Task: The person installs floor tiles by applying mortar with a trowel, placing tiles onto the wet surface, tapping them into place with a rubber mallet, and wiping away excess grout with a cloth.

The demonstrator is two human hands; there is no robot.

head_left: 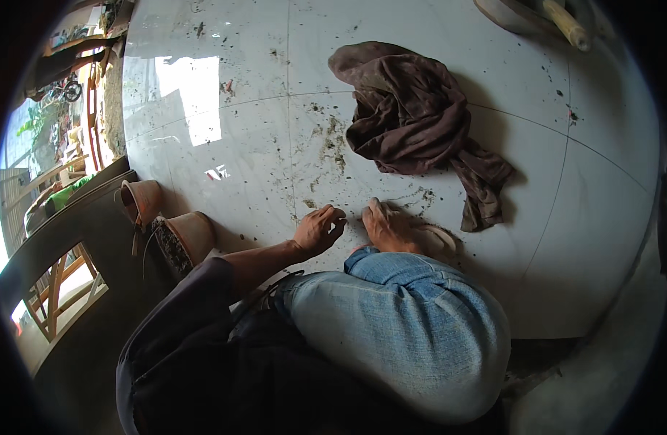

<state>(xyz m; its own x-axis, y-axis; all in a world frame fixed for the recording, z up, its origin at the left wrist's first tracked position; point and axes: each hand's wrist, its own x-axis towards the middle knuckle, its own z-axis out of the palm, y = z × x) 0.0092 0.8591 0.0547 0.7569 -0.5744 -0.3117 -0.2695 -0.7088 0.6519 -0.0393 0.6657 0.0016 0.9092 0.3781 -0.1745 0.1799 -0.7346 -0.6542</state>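
Note:
My left hand (321, 229) hangs low over the tiled floor, with its fingers curled and the fingertips drawn toward the thumb. Whether anything small is pinched in them, I cannot make out. Just to its right is my bare foot (386, 228), below the rolled cuff of my blue jeans (399, 326). A light sandal (436, 239) lies beside the foot. No part of my right hand shows. Beyond the foot, to the right, lies a crumpled dark brown cloth (413, 109). Bits of dirt and dry plant crumbs (333, 145) are scattered over the floor in front of the hand.
Two clay pots, one filled with dark soil (170, 250) and one smaller pot (142, 201), lie tipped at the left beside a dark wooden chair (116, 268). At the far right is a rounded object with a wooden handle (568, 25). An opening to outdoors borders the left.

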